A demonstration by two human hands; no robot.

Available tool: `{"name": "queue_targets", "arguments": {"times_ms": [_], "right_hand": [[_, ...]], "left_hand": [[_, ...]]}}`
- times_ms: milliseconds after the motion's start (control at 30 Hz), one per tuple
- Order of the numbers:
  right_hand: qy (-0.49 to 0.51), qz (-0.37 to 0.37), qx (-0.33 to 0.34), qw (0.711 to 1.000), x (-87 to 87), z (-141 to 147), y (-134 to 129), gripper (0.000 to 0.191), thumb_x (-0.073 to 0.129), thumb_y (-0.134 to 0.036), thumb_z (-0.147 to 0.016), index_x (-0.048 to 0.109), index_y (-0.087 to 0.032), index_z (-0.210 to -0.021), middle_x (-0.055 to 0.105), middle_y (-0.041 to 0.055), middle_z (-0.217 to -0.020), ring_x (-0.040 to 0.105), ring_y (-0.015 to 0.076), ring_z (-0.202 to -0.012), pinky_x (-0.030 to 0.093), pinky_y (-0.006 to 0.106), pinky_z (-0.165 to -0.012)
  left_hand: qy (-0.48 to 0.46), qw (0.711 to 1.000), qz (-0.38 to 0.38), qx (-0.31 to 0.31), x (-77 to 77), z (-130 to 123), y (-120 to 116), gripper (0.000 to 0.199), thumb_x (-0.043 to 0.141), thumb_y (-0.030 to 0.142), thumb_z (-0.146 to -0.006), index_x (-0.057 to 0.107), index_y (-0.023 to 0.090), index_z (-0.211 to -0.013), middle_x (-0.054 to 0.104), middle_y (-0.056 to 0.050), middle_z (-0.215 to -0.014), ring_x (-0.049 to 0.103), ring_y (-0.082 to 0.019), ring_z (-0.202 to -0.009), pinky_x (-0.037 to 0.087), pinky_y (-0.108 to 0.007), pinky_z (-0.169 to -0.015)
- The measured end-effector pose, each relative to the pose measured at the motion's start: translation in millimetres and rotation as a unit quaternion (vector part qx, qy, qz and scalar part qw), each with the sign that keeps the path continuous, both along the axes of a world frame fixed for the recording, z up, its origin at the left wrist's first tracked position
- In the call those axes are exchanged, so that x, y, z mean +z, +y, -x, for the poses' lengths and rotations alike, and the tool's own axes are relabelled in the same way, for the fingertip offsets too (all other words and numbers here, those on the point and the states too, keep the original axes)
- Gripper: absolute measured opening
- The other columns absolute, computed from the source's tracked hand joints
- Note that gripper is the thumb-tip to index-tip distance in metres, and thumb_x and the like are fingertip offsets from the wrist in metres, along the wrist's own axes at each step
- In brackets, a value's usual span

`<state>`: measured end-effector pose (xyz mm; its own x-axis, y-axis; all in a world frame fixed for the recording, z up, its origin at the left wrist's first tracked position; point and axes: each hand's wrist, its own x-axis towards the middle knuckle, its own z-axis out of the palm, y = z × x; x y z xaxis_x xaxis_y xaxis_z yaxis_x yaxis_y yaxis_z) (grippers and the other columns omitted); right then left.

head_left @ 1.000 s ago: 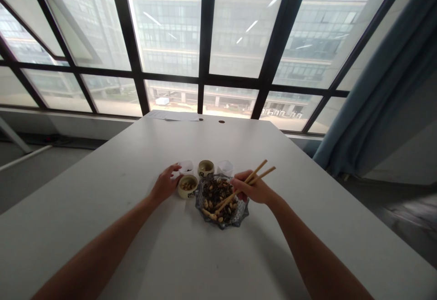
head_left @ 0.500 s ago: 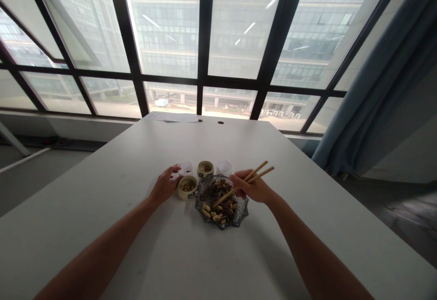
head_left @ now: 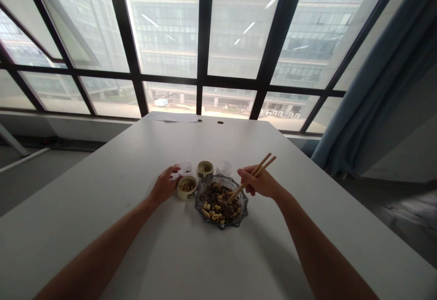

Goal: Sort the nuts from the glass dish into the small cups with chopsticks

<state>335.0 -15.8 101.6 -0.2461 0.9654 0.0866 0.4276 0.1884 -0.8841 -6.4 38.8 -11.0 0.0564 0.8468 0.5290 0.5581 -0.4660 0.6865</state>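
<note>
My right hand pinches a pair of wooden chopsticks above the right side of a clear scalloped glass bowl. The chopstick tips reach into peanuts and dark seeds that fill the bowl; whether they grip a piece is too small to tell. My left hand rests left of the small cups with fingers apart. Its fingertips are at a white cup, and its thumb is by a cream ceramic cup with dark lettering, which contains light-coloured pieces.
Behind the bowl stand another cream cup and a translucent white cup. Papers lie at the far end of the white table, near two round holes. Large windows stand beyond, and a blue curtain hangs at right.
My right hand has moved slightly right with the chopsticks, and their tips have shifted right within the bowl. My left hand has stayed in place.
</note>
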Motion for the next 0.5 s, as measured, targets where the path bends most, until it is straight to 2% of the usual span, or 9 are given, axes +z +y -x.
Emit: {"name": "queue_targets", "arguments": {"times_ms": [133,200,400,500], "right_hand": [[0.037,-0.053,-0.054,0.996,0.7,-1.8,1.2,0.057,0.056,-0.069,-0.082,0.061,-0.016,-0.063,0.059,0.0021,-0.046,0.051,0.0096,-0.035,0.038,0.019,-0.034],[0.03,-0.064,-0.061,0.996,-2.9,-2.5,3.1,0.056,0.056,-0.069,-0.082,0.062,-0.016,-0.065,0.06,0.0018,-0.047,0.052,0.0094,-0.036,0.038,0.019,-0.035],[0.006,0.049,0.039,0.998,-3.2,-5.0,0.7,0.056,0.059,-0.069,-0.079,0.061,-0.015,-0.063,0.06,0.0013,-0.045,0.053,0.0102,-0.034,0.04,0.019,-0.034],[0.013,0.062,0.04,0.997,2.5,-6.5,-1.9,0.059,0.061,-0.072,-0.077,0.062,-0.015,-0.061,0.06,0.0014,-0.043,0.051,0.0098,-0.032,0.04,0.019,-0.034]], "left_hand": [[0.002,1.0,-0.001,-0.001,1.1,-0.2,-0.5,0.029,0.059,0.041,-0.082,0.063,0.022,-0.104,0.069,-0.01,-0.122,0.069,-0.022,-0.096,0.059,-0.04,-0.079],[0.002,1.0,-0.001,-0.002,1.4,-0.4,-0.8,0.03,0.059,0.042,-0.083,0.062,0.022,-0.105,0.069,-0.01,-0.121,0.069,-0.022,-0.095,0.059,-0.04,-0.079],[0.003,1.0,-0.005,-0.002,1.2,0.1,-0.2,0.031,0.059,0.041,-0.082,0.062,0.022,-0.106,0.07,-0.009,-0.117,0.069,-0.022,-0.094,0.06,-0.039,-0.078],[0.002,1.0,-0.003,-0.002,1.3,0.3,0.2,0.03,0.06,0.041,-0.082,0.062,0.022,-0.105,0.071,-0.01,-0.116,0.069,-0.022,-0.093,0.06,-0.039,-0.078]]}}
